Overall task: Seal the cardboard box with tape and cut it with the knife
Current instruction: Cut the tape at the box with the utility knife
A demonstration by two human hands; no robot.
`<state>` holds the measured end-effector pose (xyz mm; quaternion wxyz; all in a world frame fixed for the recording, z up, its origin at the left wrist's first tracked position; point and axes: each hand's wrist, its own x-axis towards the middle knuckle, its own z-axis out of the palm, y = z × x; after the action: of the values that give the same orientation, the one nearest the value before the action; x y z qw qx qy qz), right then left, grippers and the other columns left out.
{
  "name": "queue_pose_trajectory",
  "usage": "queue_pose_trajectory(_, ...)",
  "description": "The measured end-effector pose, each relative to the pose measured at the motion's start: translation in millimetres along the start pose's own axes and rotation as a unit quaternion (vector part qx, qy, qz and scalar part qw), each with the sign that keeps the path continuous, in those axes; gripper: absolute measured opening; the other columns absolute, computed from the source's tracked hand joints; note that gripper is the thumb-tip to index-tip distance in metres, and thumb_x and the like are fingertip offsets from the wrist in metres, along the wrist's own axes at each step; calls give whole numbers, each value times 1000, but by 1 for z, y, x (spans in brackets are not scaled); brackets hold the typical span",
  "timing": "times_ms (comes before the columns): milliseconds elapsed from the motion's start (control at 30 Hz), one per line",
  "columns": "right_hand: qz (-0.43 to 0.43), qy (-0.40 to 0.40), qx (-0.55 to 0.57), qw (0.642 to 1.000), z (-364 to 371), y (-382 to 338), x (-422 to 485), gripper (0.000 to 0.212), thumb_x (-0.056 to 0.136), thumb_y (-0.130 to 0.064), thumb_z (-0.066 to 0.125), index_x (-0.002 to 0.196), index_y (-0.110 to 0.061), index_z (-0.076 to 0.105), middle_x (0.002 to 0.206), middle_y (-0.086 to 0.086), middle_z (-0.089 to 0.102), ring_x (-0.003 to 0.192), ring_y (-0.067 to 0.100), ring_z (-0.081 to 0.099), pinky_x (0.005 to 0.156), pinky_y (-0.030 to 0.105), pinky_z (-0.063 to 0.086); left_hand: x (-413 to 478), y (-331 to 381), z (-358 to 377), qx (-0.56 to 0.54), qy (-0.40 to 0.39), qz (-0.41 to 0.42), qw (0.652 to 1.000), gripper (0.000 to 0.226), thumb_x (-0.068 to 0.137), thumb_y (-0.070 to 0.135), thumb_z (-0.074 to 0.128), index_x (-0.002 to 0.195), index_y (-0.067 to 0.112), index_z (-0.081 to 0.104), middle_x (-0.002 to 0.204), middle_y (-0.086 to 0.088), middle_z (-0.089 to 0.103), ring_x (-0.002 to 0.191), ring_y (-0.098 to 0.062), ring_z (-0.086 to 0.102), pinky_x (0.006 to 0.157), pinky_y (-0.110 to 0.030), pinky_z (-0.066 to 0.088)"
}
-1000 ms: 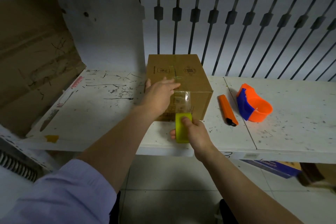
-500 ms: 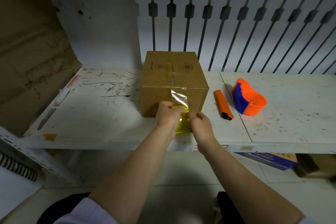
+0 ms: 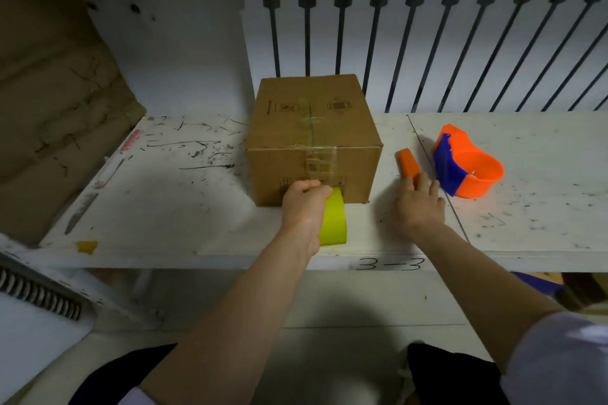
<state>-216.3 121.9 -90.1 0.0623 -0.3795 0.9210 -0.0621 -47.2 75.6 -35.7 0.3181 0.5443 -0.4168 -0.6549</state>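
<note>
The brown cardboard box (image 3: 312, 128) is set centrally on the scuffed white bench (image 3: 164, 200), with clear tape (image 3: 320, 161) run down its near face. A yellow tape roll (image 3: 334, 223) is gripped against that face by the left hand (image 3: 304, 204). To the right, the orange utility knife (image 3: 408, 164) is touched by straight fingers of the right hand (image 3: 419, 204).

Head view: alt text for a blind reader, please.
The left hand holds a yellow tape roll in front of a taped cardboard box on a white table; the right hand touches an orange knife beside it. An orange-and-blue dispenser lies farther right.
</note>
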Motion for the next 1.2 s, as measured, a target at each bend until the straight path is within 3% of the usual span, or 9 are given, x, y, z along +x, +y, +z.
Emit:
queue_pose_trajectory(167,-21,44,24,999,-6,-3,-5,42,90,-13,51,129,-3,41,126,19,44,113,36,49,88,43,47,0,0,-2,12,-15,5,1000,19,81,15,63,98,22,60,117,-12,61,112,-33,57,101,-52,45)
queue_pose_trajectory(367,39,-6,109,993,-17,-14,-15,42,84,-8,62,122,-1,47,124,19,43,104,34,56,86,39,49,-3,2,-5,15,-27,5,1000,14,82,13,63,89,25,61,116,-12,62,112,-33,57,102,-51,45)
queue_pose_trajectory(500,74,-27,213,974,-21,-21,-27,27,92,-14,49,114,1,53,114,20,55,88,30,55,76,35,45,-7,4,-9,16,-32,5,999,13,82,15,64,82,28,60,114,-11,64,111,-32,58,101,-51,45)
queue_pose_trajectory(667,80,33,466,880,-32,-27,-56,30,97,-15,34,119,0,49,103,17,60,88,28,59,83,45,53,-8,7,-12,12,-27,10,999,11,82,13,64,90,21,63,103,-11,64,100,-31,60,96,-45,48)
queue_pose_trajectory(833,16,-5,641,768,-62,-26,-82,29,98,-12,31,124,-8,42,101,12,60,73,21,59,63,33,51,-12,11,-15,5,-39,12,999,9,83,9,63,86,17,62,83,-8,61,81,-26,57,79,-38,50)
queue_pose_trajectory(933,-30,-30,615,787,-77,-33,-90,31,93,-10,44,123,-8,42,104,15,57,80,25,56,58,30,50,-13,12,-16,-2,-41,20,999,16,83,7,63,98,11,64,93,-14,61,87,-28,57,84,-42,49)
queue_pose_trajectory(1000,-56,-66,596,798,-83,-38,-94,34,91,-7,50,124,-6,41,102,14,54,78,23,55,65,35,54,-13,12,-18,0,-41,20,999,11,82,7,64,91,12,65,98,-16,62,95,-31,60,96,-46,48)
queue_pose_trajectory(1100,-101,-137,610,774,-89,-41,-101,33,94,-1,44,126,-6,40,98,11,58,75,19,58,81,40,54,-10,11,-21,0,-37,12,999,11,80,7,65,80,18,62,105,-18,65,109,-37,61,100,-52,46)
queue_pose_trajectory(1200,-143,-167,584,781,-91,-43,-104,33,96,-2,40,129,-7,42,93,6,62,75,17,60,77,36,56,-8,11,-23,-5,-36,9,999,14,80,7,65,75,19,61,112,-22,66,108,-38,62,99,-53,47)
